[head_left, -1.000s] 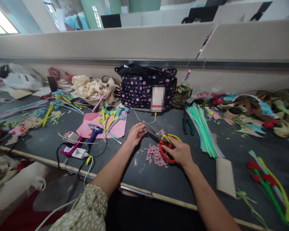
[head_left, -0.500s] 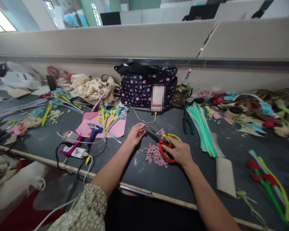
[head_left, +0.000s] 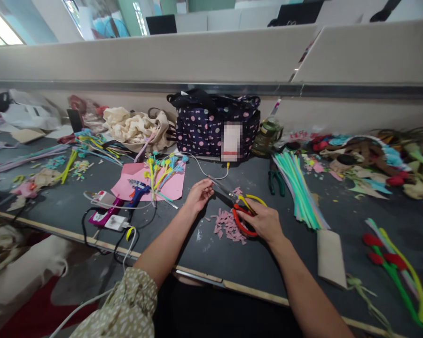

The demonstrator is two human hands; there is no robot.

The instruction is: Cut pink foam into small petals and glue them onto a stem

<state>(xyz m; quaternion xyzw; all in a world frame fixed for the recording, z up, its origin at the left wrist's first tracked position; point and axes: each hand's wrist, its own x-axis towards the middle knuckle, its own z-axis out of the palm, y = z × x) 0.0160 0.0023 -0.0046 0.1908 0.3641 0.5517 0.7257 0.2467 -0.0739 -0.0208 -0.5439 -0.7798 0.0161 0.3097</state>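
Right hand (head_left: pixel 264 219): wrapped around the red and yellow handles of the scissors (head_left: pixel 223 188), in front of the bag (head_left: pixel 200 126) and right of its middle.
Left hand (head_left: pixel 199 195): fingertips drawn together at the blade tips, in front of the bag; whether they pinch a thin strip or only touch the metal, I cannot tell.
Scissors: between the 2 hands, over the table (head_left: pixel 211 256) in front of the bag, blades pointing away from the person and leftward.
Pink bits (head_left: pixel 229 226): a loose heap of short pieces on the table, in front of the bag, with a few more behind the scissors' pivot.
Snipping: probably the step in hand, small pieces being cut from something pink; the heap suggests many cuts are already done.
Next snip: would call for a steady feed from the left fingertips, kept clear of the edges, and a small squeeze of the right hand.
Glue gun (head_left: pixel 138 195): in front of the bag and to its left, untouched.
Stems (head_left: pixel 298 192): a green and pale bundle in front of the bag and to its right, also untouched.
Blades: too fine to show whether they are parted or together, or what lies between them.
Blurred patch (head_left: pixel 231 141): covers part of the bag's front; what it masks is unreadable.
Sleeve (head_left: pixel 127 305): cut off by the lower edge, well in front of the bag.
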